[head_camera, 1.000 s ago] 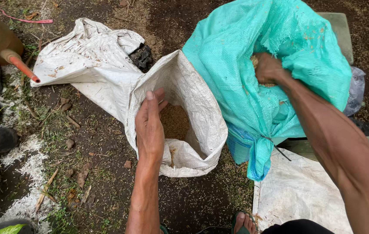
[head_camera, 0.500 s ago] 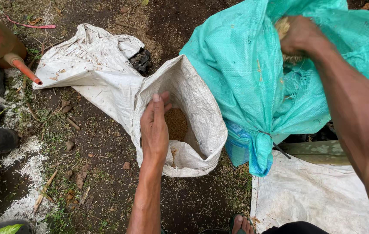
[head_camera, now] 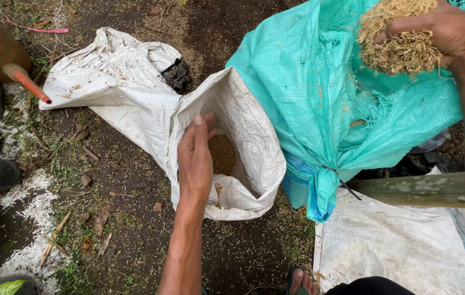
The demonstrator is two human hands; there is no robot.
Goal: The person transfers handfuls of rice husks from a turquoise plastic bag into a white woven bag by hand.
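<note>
Left hand [head_camera: 196, 158], fingers together, holds open the near rim of the white sack [head_camera: 134, 104], which lies on bare soil with its mouth toward the viewer; brown husk [head_camera: 222, 154] shows inside the mouth. Right hand [head_camera: 451, 30], raised above and right of the sack, is closed around a clump of straw-coloured husk [head_camera: 396, 41] in front of the teal sack [head_camera: 331, 109]. The teal sack touches the white sack's right edge. An orange can [head_camera: 0, 54] stands to the left of the white sack; a white sheet [head_camera: 396, 251] lies below the teal one.
</note>
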